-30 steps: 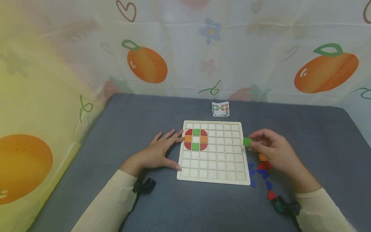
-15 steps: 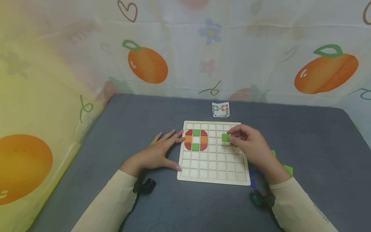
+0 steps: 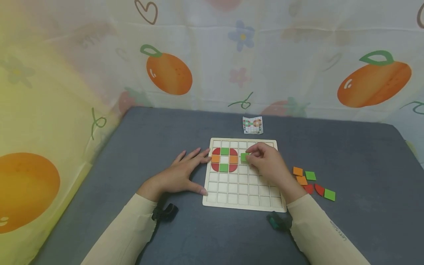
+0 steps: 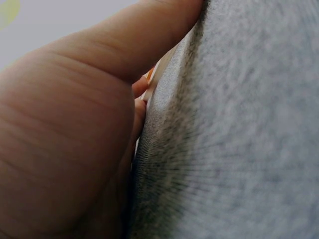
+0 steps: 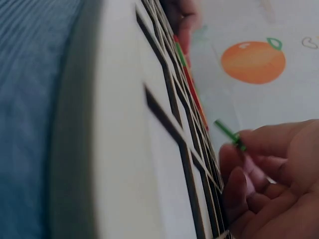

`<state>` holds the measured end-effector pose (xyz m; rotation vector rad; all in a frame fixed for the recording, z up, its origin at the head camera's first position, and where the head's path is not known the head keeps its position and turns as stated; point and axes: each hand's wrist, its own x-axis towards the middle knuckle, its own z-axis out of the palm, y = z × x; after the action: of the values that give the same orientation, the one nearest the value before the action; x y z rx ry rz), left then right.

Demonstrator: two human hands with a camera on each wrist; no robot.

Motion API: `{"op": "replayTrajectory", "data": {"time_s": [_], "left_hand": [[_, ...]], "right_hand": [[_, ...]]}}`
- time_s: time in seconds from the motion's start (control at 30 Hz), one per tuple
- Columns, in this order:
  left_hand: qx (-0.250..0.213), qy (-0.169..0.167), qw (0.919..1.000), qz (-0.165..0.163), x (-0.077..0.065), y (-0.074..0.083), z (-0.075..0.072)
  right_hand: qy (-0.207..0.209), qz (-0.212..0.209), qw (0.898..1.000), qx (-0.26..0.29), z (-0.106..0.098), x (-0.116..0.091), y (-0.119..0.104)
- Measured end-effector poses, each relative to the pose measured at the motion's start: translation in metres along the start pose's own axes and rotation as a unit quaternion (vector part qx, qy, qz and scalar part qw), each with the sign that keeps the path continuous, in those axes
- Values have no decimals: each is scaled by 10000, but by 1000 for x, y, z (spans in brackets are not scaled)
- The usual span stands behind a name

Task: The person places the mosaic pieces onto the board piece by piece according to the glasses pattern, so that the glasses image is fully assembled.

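Note:
A pale wooden grid board lies on the grey table. At its upper left, red rounded tiles, orange squares and green squares form a ring around a bare cell. My right hand pinches a green square tile over the board, just right of that ring. The right wrist view shows the green tile tilted, apart from the board's surface. With fingers spread, my left hand rests at the board's left edge, its fingertips and thumb touching the rim.
Right of the board lie loose orange tiles, green tiles and red tiles. A small printed pattern card lies behind the board. A patterned curtain hangs along the table's back edge.
My right hand has carried the green tile leftward from beside the board's right edge to near the ring. Loose tiles at the right have come into view. My left hand has stayed put.

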<state>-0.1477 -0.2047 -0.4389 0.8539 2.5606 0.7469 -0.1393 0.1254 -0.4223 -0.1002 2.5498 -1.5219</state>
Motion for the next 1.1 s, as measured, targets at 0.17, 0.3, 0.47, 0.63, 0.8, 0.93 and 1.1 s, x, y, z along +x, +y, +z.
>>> {"op": "replayTrajectory", "data": {"time_s": [0.17,0.3,0.47,0.63,0.8,0.93,1.1], "left_hand": [[1,10,10000,60,-1,1,-1],[-34,26,10000,68,-1,2,-2],[-60,14,10000,12,-1,3,-3],[-31,16,10000,8,-1,2,-3],[-29,33,10000,24,-1,2,-3],[-53,17,10000,18,-2,1,-2],[-57,13,10000,38,-2,1,-1]], "right_hand": [[81,48,9997,-225,5,0,1],[225,-178,9984,-492,9,-1,2],[313,-314,9974,-562,11,-1,5],[213,-259,9987,-392,11,-2,5],[7,-249,9997,-21,8,-3,6],[-145,-243,9988,389,4,-4,6],[-202,-292,9963,783,-5,-6,3]]}}
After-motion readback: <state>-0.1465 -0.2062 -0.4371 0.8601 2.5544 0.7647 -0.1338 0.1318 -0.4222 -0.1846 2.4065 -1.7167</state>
